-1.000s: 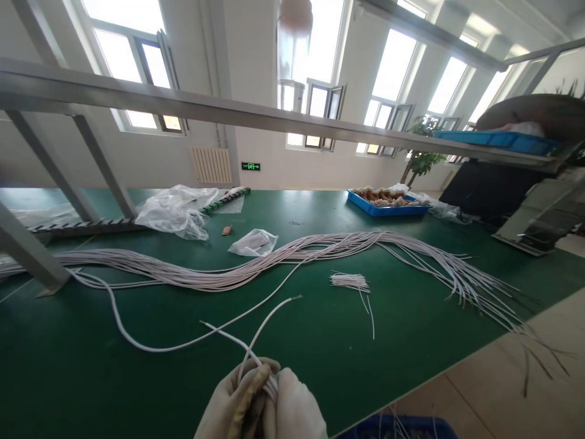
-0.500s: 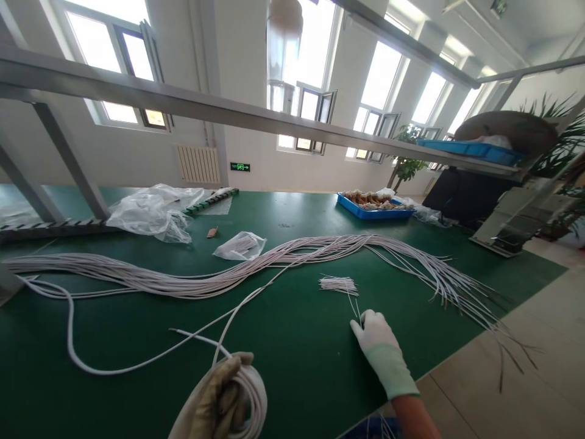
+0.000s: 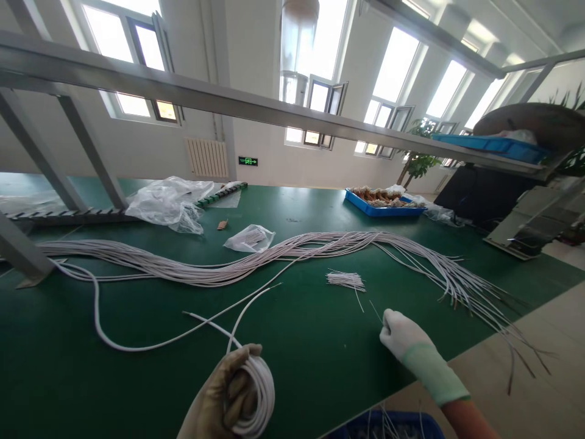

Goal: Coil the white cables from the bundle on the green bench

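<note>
My right hand (image 3: pixel 402 336) is pulling back toward me from the small sheaf of short ties (image 3: pixel 346 279); half a second ago it was resting farther out on the counter (image 3: pixel 320 353), fingertips on a stray tie, and now it is lifting with its fingers pinched together on what looks like one thin tie (image 3: pixel 375 311). I am reading that as the tie being picked and the coil being ready for binding. My left hand (image 3: pixel 223 396) is staying clenched around the white wire coil (image 3: pixel 256 393), nearer me than the sheaf and to its left; a second ago both hands were bunched on that coil together. The coil's tail (image 3: pixel 150 341) is trailing away leftward over the green surface.

Counting: I am seeing one coil, one sheaf of ties, one loose tie (image 3: pixel 359 300) lying just beside the sheaf, one long bundle of white wires (image 3: pixel 256 265) beyond it, two blue trays (image 3: pixel 384 210), one blue bin (image 3: pixel 388 427) at the near edge, and two plastic bags (image 3: pixel 169 204).
</note>
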Tool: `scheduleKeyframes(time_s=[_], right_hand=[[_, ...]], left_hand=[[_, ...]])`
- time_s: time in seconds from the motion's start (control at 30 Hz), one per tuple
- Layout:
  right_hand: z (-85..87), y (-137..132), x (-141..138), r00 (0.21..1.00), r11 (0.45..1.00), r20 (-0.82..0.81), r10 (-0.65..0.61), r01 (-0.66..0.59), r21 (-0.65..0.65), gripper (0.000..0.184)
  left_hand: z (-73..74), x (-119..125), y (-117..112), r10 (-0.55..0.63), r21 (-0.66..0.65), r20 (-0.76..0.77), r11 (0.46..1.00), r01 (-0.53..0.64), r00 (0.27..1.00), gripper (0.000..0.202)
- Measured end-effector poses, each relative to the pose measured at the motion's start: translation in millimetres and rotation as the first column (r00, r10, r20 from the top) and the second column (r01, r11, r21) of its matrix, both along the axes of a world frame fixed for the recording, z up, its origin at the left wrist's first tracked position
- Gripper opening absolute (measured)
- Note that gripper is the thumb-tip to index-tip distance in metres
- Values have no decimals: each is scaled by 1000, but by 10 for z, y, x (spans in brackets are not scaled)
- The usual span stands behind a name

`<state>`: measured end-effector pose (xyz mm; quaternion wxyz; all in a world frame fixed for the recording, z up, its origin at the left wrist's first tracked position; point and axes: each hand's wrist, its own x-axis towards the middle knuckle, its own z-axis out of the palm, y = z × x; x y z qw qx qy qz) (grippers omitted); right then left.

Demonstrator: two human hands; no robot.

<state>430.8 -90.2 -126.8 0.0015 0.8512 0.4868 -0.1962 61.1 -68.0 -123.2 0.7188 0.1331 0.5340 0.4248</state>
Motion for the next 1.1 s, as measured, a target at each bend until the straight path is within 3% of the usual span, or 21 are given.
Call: scheduleKeyframes(time_s=[0.13, 0.27, 0.4, 0.6, 0.7, 0.8, 0.93, 1.0, 1.1], right_hand=[[-19, -163, -406, 959, 968, -184, 215, -185, 168, 20], [-115, -191, -941, 777, 823, -364, 513, -325, 465, 25], [-196, -99, -1300, 677, 696, -315, 665, -408, 592, 26], [-188, -33, -1577, 565, 552, -207, 799, -551, 626, 34], [-155, -61, -1713, 505, 574, -316, 803, -512, 640, 33], [-144, -85, -1830, 450, 624, -451, 771, -391, 676, 26], [-146, -88, -1904, 414, 725, -608, 678, -238, 646, 15], [-140, -86, -1907, 310, 792, -730, 609, -180, 584, 17], [-130, -99, -1918, 38, 847, -849, 527, -106, 521, 32]], left_hand=[[-116, -58, 25, -107, -39, 57, 993, 110, 993, 42], [-100, -55, -40, -157, 8, 119, 988, 157, 980, 44], [-49, -26, -100, -129, 17, 191, 992, 128, 973, 34], [-178, -146, -212, -321, 302, 85, 911, 283, 943, 40], [-238, -201, -281, -366, 389, -49, 850, 355, 929, 48], [-202, -206, -306, -380, 451, -213, 779, 435, 900, 52], [-87, -163, -280, -405, 410, -222, 787, 461, 887, 43], [-48, -139, -274, -374, 403, -231, 803, 439, 898, 38], [2, -95, -276, -276, 407, -280, 833, 374, 920, 31]])
